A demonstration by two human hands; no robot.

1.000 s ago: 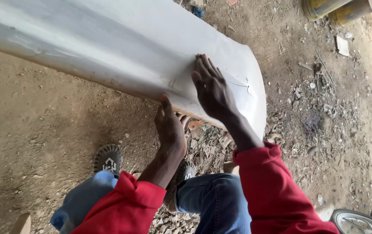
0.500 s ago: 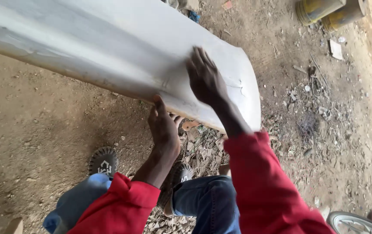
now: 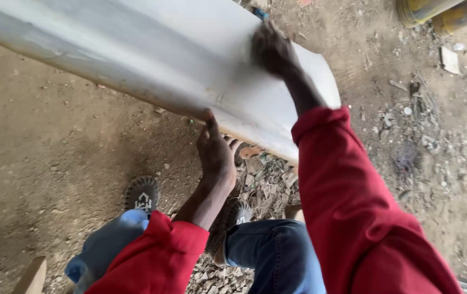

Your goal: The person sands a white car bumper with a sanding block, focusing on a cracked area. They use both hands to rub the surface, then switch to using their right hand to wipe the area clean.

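Big white curved panel (image 3: pixel 135 60) runs from upper left of the frame down to centre right, hanging over the dirt ground (image 3: pixel 54 179). Looks like a vehicle body part, smooth and pale, dusty along its lower edge.

Right hand (image 3: pixel 272 50) is on top of the panel near its right end, upper centre of frame. It is motion-blurred. Half a second ago it lay lower on the panel with fingers spread flat; now it sits further up and across, so it is sweeping over the surface, probably rubbing or sanding. Fingers look curled, but whether they grip anything, cannot tell.

Left hand (image 3: pixel 217 155) is under the lower edge of the panel, centre frame, thumb up against the rim, fingers wrapped beneath, bracing it. It is in much the same spot as before, so the panel remains propped while the other hand works.

Red sleeves (image 3: pixel 353 207), blue jeans (image 3: pixel 271 250), black shoe (image 3: pixel 142 195) lower centre. Yellow cans (image 3: pixel 440 12) upper right. Litter and chips on the ground, right side.
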